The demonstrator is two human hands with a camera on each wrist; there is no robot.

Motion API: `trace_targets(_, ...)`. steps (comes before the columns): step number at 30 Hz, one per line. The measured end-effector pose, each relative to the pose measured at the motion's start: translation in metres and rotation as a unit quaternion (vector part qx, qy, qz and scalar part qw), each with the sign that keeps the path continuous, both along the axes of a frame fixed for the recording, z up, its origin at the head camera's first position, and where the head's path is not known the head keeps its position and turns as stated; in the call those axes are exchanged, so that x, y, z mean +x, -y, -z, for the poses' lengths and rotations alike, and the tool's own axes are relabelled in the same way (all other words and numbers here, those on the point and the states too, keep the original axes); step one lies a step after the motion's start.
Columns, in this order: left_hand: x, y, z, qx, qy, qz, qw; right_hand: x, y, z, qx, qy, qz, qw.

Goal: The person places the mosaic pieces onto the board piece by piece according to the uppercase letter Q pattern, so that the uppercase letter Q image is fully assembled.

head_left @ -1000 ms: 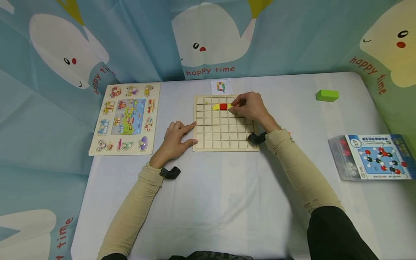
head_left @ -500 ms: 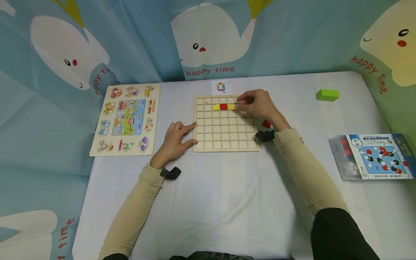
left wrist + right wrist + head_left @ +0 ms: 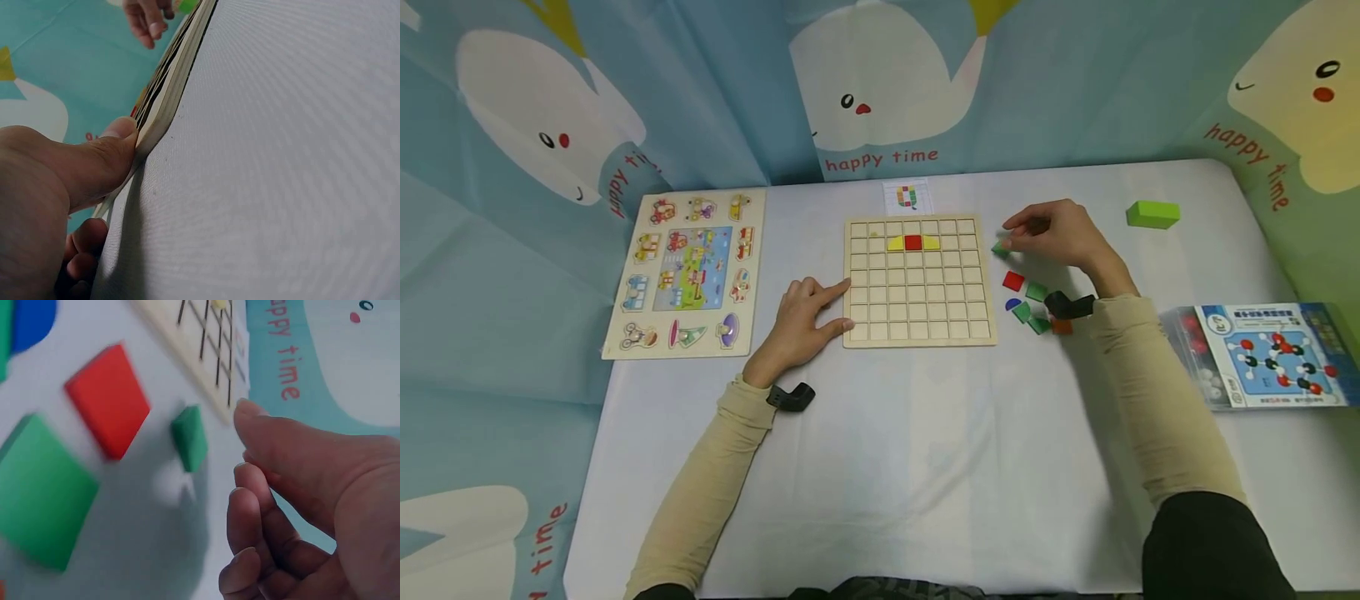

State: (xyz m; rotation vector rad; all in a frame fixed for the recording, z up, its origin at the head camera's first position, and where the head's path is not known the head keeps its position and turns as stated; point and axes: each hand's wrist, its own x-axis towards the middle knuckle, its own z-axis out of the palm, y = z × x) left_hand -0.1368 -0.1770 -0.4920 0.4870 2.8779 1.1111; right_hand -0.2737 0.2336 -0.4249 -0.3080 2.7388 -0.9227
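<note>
My left hand [image 3: 802, 327] touches the left edge of a square wooden grid board [image 3: 917, 294] with straight index finger and thumb; the left wrist view shows the thumb [image 3: 103, 159] against that edge. One row of the board holds a red square tile [image 3: 913, 242] between two yellow tiles [image 3: 896, 243]. Off the board's right side, my right hand [image 3: 1063, 236] hovers by a small green tile [image 3: 190, 439], thumb and fingers apart from it and holding nothing. Nearer the wrist lie a red tile [image 3: 1013, 282], several green tiles [image 3: 1036, 291], a blue piece [image 3: 1012, 304] and an orange one [image 3: 1062, 327].
A patterned card [image 3: 907, 197] lies behind the board. Left of it is a wooden vehicle picture puzzle [image 3: 700, 346]. To the right are a lime-green block [image 3: 1153, 214] and a clear box of molecule-model balls [image 3: 1277, 357]. A printed blue curtain [image 3: 715, 100] hangs behind the table.
My right hand has let go of the right-hand yellow tile and moved right, off the board, uncovering the loose tiles. My left hand stays at the board's edge.
</note>
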Motion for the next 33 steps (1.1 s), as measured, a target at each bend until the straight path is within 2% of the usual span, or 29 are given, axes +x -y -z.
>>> trace_targets(7,-0.001,0.001,0.001,-0.001,-0.002,-0.001,1.0,0.0,-0.01,0.008,0.013,0.024,-0.015,1.0)
trace_targets(19,0.0,0.0,-0.001,0.003,0.004,0.0,1.0,-0.005,-0.007,0.017,0.027,0.03,-0.067,0.997)
trace_targets(24,0.0,-0.001,-0.001,0.001,0.004,0.002,1.0,-0.004,-0.006,0.018,0.032,0.027,-0.067,0.997)
trace_targets(33,0.001,0.0,-0.001,0.001,0.002,0.002,1.0,0.001,-0.002,0.023,0.042,-0.004,-0.057,0.997)
